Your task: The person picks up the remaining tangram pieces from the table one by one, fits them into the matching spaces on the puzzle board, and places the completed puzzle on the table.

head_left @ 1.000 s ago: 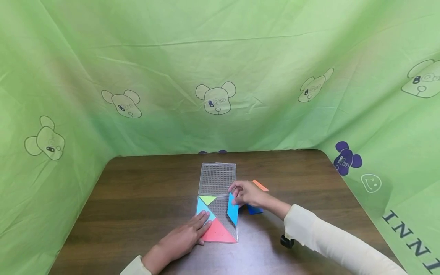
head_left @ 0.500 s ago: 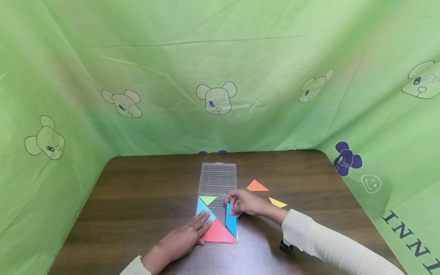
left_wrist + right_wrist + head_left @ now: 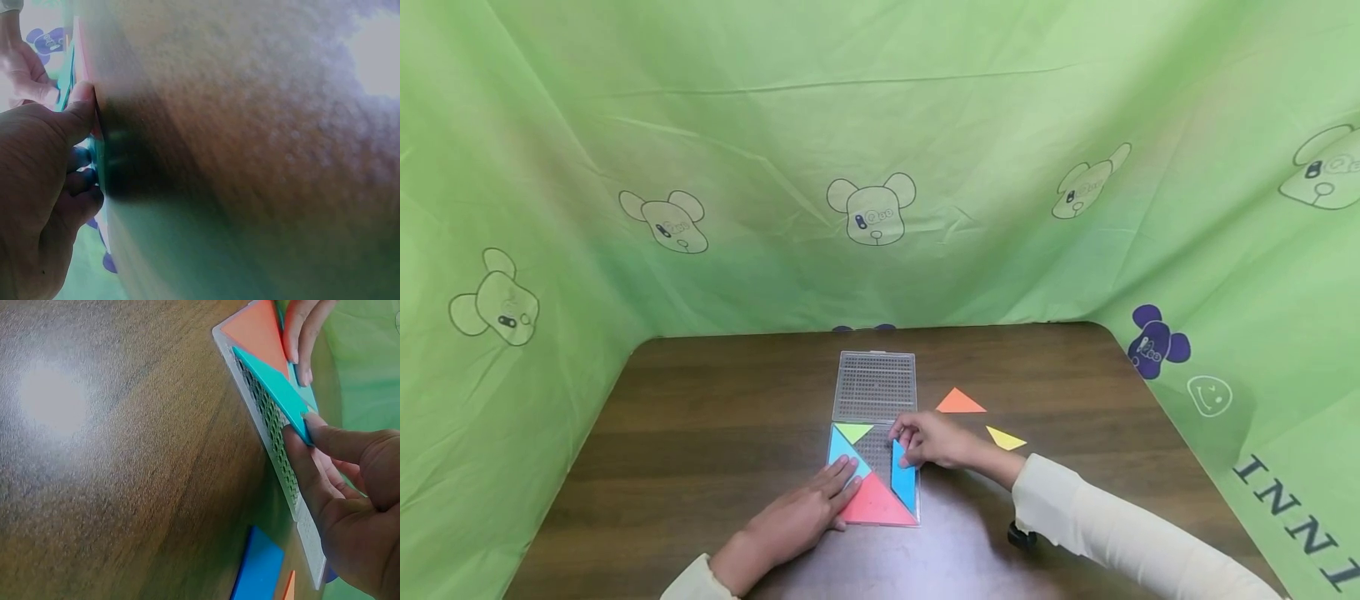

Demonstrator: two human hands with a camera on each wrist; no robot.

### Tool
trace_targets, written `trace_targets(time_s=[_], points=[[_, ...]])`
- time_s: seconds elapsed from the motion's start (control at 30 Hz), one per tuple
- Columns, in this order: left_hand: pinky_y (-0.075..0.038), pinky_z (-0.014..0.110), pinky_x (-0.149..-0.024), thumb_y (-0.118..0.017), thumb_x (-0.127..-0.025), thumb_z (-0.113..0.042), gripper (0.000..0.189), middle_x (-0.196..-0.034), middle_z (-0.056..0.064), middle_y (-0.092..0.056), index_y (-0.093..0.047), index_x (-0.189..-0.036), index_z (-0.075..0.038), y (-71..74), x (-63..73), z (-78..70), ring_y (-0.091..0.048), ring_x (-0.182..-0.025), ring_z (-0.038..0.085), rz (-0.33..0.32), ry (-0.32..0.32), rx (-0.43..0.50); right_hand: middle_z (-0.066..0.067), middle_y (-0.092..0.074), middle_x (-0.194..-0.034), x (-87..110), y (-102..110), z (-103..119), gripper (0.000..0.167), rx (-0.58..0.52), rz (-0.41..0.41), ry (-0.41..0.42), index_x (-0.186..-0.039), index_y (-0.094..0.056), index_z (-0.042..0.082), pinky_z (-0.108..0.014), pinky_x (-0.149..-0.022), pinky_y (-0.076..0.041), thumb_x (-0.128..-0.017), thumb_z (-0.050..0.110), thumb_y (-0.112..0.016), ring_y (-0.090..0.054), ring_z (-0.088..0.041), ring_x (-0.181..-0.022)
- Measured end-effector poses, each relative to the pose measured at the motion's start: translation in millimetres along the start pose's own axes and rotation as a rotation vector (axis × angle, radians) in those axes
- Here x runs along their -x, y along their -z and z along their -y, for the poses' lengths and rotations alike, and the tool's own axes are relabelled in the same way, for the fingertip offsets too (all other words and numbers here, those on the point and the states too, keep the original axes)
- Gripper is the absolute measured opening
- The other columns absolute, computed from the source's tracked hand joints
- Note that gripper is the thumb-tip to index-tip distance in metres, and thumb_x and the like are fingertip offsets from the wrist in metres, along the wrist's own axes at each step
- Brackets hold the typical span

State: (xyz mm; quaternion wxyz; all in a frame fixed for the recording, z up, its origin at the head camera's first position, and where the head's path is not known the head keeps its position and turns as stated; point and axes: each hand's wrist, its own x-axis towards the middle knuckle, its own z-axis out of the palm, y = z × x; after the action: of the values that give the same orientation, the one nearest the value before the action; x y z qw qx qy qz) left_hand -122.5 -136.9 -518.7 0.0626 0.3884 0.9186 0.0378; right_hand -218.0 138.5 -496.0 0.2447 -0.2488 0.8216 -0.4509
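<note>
My right hand [image 3: 934, 439] pinches a blue parallelogram tangram piece [image 3: 903, 479] between thumb and fingers over the right side of a clear hinged case [image 3: 874, 450]. In the right wrist view the parallelogram [image 3: 275, 387] is tilted, its far tip low beside the big red triangle [image 3: 255, 328] and its pinched end raised above the perforated base. My left hand [image 3: 805, 508] rests with extended fingers on the light-blue triangle [image 3: 844, 454] and the red triangle [image 3: 876, 504] in the case. A small lime triangle [image 3: 854, 432] lies in the case's upper left corner.
The case's perforated lid [image 3: 876, 385] lies unfolded behind the base. To the right on the wooden table [image 3: 722, 400] are an orange triangle [image 3: 961, 402] and a yellow piece [image 3: 1005, 437]. A dark blue piece [image 3: 259, 565] shows in the right wrist view. Green cloth [image 3: 880, 275] walls the table.
My right hand has brought the blue parallelogram down toward the near right corner of the case, uncovering the orange and yellow pieces in the head view. My left hand has stayed in place.
</note>
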Motion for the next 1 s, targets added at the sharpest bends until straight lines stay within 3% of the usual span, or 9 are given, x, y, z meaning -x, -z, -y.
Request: trace_targets(time_s=[0.53, 1.0], points=[[-0.048, 0.04, -0.113, -0.061, -0.102, -0.038, 0.058, -0.163, 0.014, -0.042, -0.052, -0.151, -0.009, -3.7, 1.9, 1.7, -0.042, -0.15, 0.03, -0.078, -0.028, -0.007, -0.008, -0.063, -0.08, -1.9, -7.8, -5.4, 0.028, -0.056, -0.018, -0.027, -0.108, -0.068, -0.008, -0.017, -0.06, -0.051, -0.081, -0.01, -0.078, -0.057, -0.011, -0.071], [-0.047, 0.041, -0.114, -0.061, -0.102, -0.036, 0.058, -0.163, 0.014, -0.041, -0.051, -0.152, -0.009, -2.3, 1.6, 1.2, -0.041, -0.151, 0.03, -0.067, -0.03, -0.005, -0.003, -0.064, -0.077, 0.6, -17.4, 1.0, 0.033, 0.23, -0.127, 0.017, -0.101, -0.07, 0.0, -0.017, -0.063, -0.052, -0.075, 0.003, -0.089, -0.056, -0.001, -0.065]])
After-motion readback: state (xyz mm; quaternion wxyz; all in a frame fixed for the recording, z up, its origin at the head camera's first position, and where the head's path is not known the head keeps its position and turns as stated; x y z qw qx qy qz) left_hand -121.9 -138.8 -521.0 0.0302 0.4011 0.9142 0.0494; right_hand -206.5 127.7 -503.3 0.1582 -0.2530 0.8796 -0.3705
